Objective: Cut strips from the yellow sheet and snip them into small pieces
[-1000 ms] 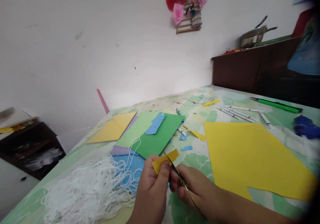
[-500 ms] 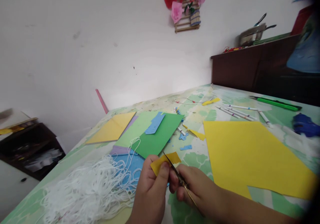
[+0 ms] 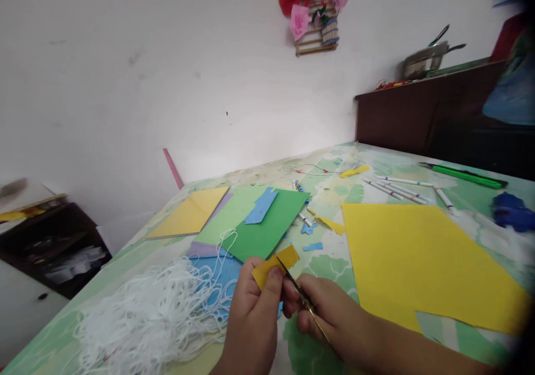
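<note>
Between thumb and fingers my left hand (image 3: 254,313) pinches a small strip of yellow paper (image 3: 264,272) above the table. My right hand (image 3: 330,311) grips a pair of scissors (image 3: 307,302) with dark blades and gold-coloured handles. The blades lie across the middle of the strip, against the paper. Part of the handles is hidden by my right fingers. Just beyond my hands lie green paper sheets (image 3: 259,241) with a blue paper piece (image 3: 262,207) on top.
A tangle of white string (image 3: 142,319) lies at the left. At the right are a large yellow sheet (image 3: 409,258), several white paper sticks (image 3: 401,188), a green cutter (image 3: 466,176) and a dark blue object (image 3: 512,212). Blue scraps (image 3: 312,247) lie near my hands.
The scissor blades have shifted slightly on the yellow strip, whose far end is tilted up a little more. Both hands keep their hold. The whole view has shifted slightly.
</note>
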A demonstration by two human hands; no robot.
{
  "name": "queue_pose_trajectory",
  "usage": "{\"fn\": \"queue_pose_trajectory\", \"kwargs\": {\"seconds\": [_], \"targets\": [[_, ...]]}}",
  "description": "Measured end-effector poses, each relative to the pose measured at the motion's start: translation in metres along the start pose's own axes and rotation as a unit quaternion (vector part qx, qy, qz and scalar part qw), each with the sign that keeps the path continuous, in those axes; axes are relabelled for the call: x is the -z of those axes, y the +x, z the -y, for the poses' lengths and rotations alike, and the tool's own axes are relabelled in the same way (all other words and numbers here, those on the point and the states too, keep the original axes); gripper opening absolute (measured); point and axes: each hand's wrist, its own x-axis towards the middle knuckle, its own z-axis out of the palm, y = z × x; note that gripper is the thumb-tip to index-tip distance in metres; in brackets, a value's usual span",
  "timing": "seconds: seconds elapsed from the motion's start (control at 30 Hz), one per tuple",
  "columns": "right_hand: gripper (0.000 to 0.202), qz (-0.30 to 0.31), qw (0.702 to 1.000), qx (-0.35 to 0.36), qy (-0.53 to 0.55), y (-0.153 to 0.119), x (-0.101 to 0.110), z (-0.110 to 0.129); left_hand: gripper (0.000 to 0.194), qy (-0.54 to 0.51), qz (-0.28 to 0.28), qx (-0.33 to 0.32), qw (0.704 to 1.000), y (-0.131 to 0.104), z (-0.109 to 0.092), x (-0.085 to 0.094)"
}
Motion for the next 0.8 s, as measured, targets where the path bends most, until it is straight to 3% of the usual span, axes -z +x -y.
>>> {"fn": "queue_pose_trajectory", "kwargs": {"seconds": [0.3,0.53,0.8], "targets": [[0.045,0.009,0.998,-0.029,-0.056,-0.0026,-0.0020,-0.0019,0.025,0.067,-0.042,-0.031,0.996,-0.0002,-0.0033,-0.0014],[0.036,0.003,0.996,-0.042,-0.084,-0.0016,-0.0005,0.0005,0.022,0.114,-0.070,-0.083,0.988,-0.0036,-0.0023,-0.0066],[0.024,0.011,0.996,-0.039,-0.082,-0.0011,-0.0006,0.0014,0.019,0.137,-0.072,-0.099,0.983,-0.0039,-0.0012,-0.0065]]}}
